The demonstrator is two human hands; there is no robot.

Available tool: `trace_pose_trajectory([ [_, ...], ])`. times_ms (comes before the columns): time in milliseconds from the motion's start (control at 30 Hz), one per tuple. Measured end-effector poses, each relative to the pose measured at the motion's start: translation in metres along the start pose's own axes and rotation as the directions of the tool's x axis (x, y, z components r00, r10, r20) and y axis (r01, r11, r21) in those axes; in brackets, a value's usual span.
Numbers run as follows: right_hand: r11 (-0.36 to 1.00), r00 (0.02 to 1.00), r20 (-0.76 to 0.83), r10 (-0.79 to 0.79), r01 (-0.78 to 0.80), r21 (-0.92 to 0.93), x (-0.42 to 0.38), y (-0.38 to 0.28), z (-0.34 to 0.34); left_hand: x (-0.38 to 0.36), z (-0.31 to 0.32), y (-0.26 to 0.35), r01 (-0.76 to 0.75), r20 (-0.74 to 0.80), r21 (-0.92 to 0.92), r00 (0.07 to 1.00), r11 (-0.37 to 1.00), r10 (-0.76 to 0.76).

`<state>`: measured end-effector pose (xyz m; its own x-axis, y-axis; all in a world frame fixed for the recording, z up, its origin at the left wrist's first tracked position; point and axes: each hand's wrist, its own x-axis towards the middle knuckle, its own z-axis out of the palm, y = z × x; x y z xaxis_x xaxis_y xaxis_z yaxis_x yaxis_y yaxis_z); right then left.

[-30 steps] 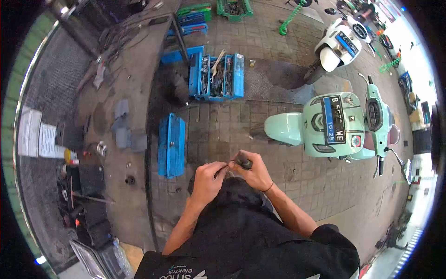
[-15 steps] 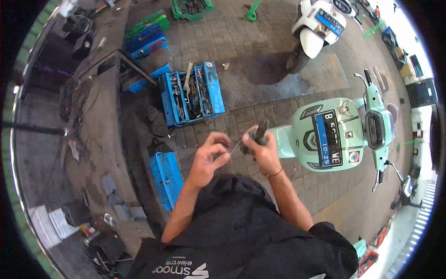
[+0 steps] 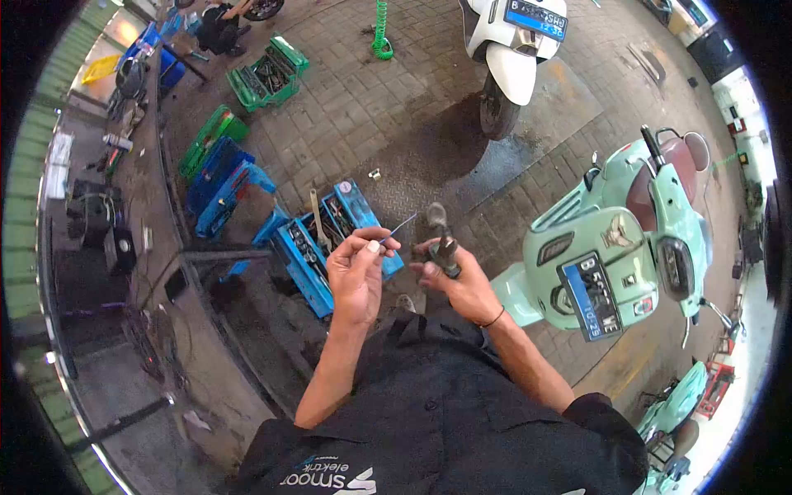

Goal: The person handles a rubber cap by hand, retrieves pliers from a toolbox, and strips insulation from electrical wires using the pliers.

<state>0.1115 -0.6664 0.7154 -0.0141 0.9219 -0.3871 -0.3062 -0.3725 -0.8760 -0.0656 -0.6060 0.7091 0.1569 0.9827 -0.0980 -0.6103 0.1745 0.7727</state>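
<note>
My left hand (image 3: 359,272) is closed, with thumb and fingers pinching a thin bluish wire (image 3: 403,223) whose free end points up and to the right. To its right, my right hand (image 3: 469,287) grips dark-handled pliers (image 3: 446,249), jaws pointing up and blurred. The pliers' head stands just right of the wire's tip, apart from it in this view. Beyond my left hand lies an open blue toolbox (image 3: 302,268) full of hand tools, partly hidden by that hand.
At right stands a mint-green scooter (image 3: 606,247); a white scooter (image 3: 513,70) is farther off on a metal plate (image 3: 421,177). A workbench (image 3: 186,330) runs along the left. Green toolboxes (image 3: 268,74) and a coiled green hose (image 3: 381,41) lie beyond.
The view has turned, shifting the toolboxes and scooters. My hands have moved farther apart; the wire, earlier stretched between them, now sticks out from my left hand alone.
</note>
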Motion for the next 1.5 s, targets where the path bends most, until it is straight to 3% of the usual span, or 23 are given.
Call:
trace_pose_trajectory([
  [100,0.99,0.996,0.083,-0.035,0.047,-0.135,0.078,0.001,-0.023,0.065,0.012,-0.012,-0.025,0.017,0.034,1.0,0.999,0.024],
  [167,0.907,0.986,0.166,-0.005,0.074,-0.414,0.131,-0.007,-0.04,0.111,0.021,-0.023,-0.067,0.028,0.121,0.998,0.99,0.064],
  [233,0.922,0.986,0.166,-0.029,0.09,-0.376,0.184,-0.037,-0.051,0.164,0.031,-0.032,-0.069,0.033,0.152,0.997,0.986,0.065],
  [333,0.902,0.971,0.121,0.207,-0.141,-0.408,0.236,-0.108,-0.062,0.227,0.052,-0.032,-0.102,0.063,0.272,0.994,0.957,0.088],
  [367,0.898,0.97,0.133,0.205,-0.132,-0.419,0.26,-0.121,-0.07,0.253,0.06,-0.033,-0.115,0.056,0.268,0.993,0.956,0.104],
  [467,0.744,0.975,0.223,-0.024,0.166,-0.648,0.311,-0.147,-0.086,0.305,0.078,-0.027,-0.122,0.022,0.245,0.992,0.962,0.12],
  [500,0.738,0.97,0.241,-0.024,0.18,-0.65,0.327,-0.161,-0.086,0.323,0.082,-0.025,-0.138,0.013,0.245,0.99,0.96,0.139],
  [567,0.851,0.971,0.209,0.12,0.007,-0.525,0.357,-0.188,-0.082,0.357,0.084,-0.024,-0.165,0.001,0.221,0.986,0.961,0.169],
  [600,0.848,0.968,0.22,0.123,0.013,-0.53,0.374,-0.195,-0.083,0.372,0.084,-0.023,-0.158,-0.022,0.242,0.985,0.957,0.168],
  [667,0.742,0.966,0.255,0.027,0.151,-0.653,0.409,-0.204,-0.082,0.404,0.084,-0.018,-0.159,-0.049,0.224,0.983,0.962,0.174],
  [900,0.608,0.96,0.259,0.108,0.142,-0.781,0.552,-0.25,-0.054,0.538,0.044,-0.016,-0.188,-0.112,0.144,0.972,0.972,0.205],
  [967,0.508,0.978,0.197,0.073,0.133,-0.851,0.596,-0.255,-0.038,0.58,0.026,-0.016,-0.194,-0.145,0.099,0.968,0.976,0.207],
  [1033,0.355,0.961,0.257,0.107,0.204,-0.912,0.648,-0.269,-0.02,0.626,0.01,-0.006,-0.229,-0.237,0.054,0.943,0.972,0.235],
  [1100,0.281,0.972,0.226,0.067,0.199,-0.939,0.684,-0.277,-0.004,0.652,-0.002,0.01,-0.15,-0.233,-0.01,0.962,0.989,0.144],
  [1167,0.17,0.953,0.292,0.079,0.276,-0.946,0.725,-0.283,0.011,0.678,-0.017,0.013,-0.152,-0.373,0.021,0.916,0.988,0.148],
  [1200,0.047,0.939,0.33,0.093,0.327,-0.944,0.741,-0.288,0.02,0.686,-0.026,0.021,-0.131,-0.429,0.363,0.856,0.923,0.29],
  [1233,-0.057,0.922,0.356,0.154,0.368,-0.928,0.764,-0.29,0.026,0.695,-0.033,0.032,-0.037,-0.435,0.655,0.798,0.754,0.417],
  [1267,-0.178,0.897,0.398,0.191,0.43,-0.885,0.782,-0.292,0.036,0.703,-0.032,0.036,0.06,-0.496,0.739,0.723,0.671,0.481],
  [1300,-0.291,0.871,0.439,0.222,0.489,-0.822,0.799,-0.293,0.05,0.707,-0.037,0.035,0.146,-0.436,0.861,0.704,0.487,0.56],
  [1367,-0.335,0.798,0.501,0.335,0.597,-0.729,0.831,-0.294,0.083,0.72,-0.039,0.031,0.178,-0.493,0.838,0.652,0.515,0.576],
  [1433,-0.358,0.704,0.544,0.456,0.705,-0.612,0.861,-0.29,0.114,0.734,-0.045,0.035,0.235,-0.599,0.788,0.507,0.569,0.62],
  [1500,-0.348,0.599,0.584,0.548,0.798,-0.492,0.885,-0.284,0.144,0.747,-0.057,0.036,0.312,-0.773,0.619,0.406,0.721,0.488],
])
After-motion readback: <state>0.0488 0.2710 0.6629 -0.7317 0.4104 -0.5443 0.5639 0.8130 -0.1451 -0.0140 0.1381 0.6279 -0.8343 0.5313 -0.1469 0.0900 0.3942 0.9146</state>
